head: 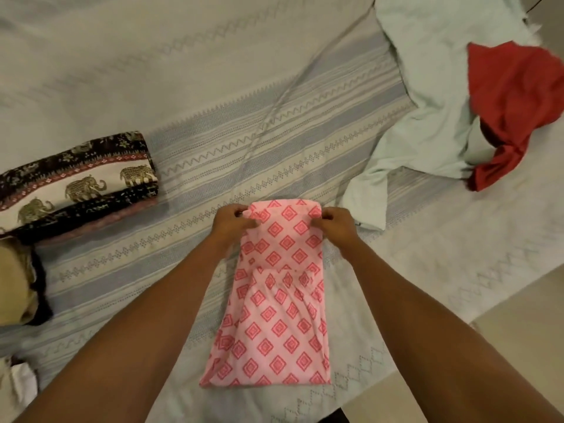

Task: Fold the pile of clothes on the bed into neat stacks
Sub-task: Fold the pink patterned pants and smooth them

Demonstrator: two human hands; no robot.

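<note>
- One folded elephant-print cloth (76, 181) lies at the left on the bed (183, 71).
- The left hand (232, 222) pinches the far left corner of the pink garment (274, 285).
- This garment has red diamonds and lies as one long strip in the middle.
- The right hand (335, 224) pinches its far right corner.
- One pale green garment (433, 117) lies unfolded at the right, with one red garment (512, 111) on it.

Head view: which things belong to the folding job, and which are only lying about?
Job: pink diamond-print garment, pinched at its far corners by left hand and right hand; folded elephant-print cloth; unfolded pale green garment and red garment.
Lying about: striped bedspread; tan and black thing at the left edge, unclear what.
</note>
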